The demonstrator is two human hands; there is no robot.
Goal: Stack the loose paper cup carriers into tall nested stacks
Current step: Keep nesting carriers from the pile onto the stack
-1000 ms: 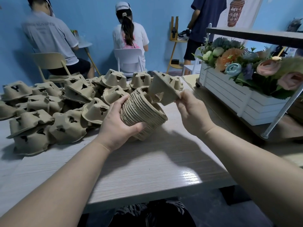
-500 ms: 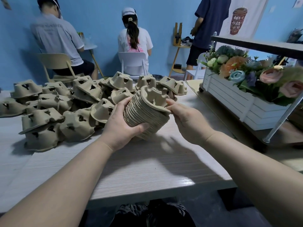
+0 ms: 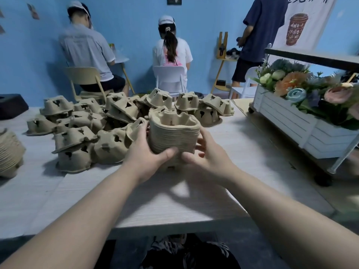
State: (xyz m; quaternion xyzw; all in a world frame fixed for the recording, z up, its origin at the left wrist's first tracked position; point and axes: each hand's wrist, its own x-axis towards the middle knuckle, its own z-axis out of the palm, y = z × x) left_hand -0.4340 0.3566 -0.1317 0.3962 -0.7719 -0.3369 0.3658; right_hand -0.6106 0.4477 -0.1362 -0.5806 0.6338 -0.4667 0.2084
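Both our left hand [image 3: 147,154] and right hand [image 3: 206,154] grip the nested stack [image 3: 173,135], fingers curled, above the table's [image 3: 174,200] near edge.

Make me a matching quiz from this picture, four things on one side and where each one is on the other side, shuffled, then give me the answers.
Things
1. nested stack
2. loose carriers
3. flower crate
4. second stack

Places
A. at the table's far left edge, partly cut off
B. held upright between the left hand and right hand
C. on the cart to the right of the table
D. piled on the table left of and behind the hands

Pairs: 1-B, 2-D, 3-C, 4-A
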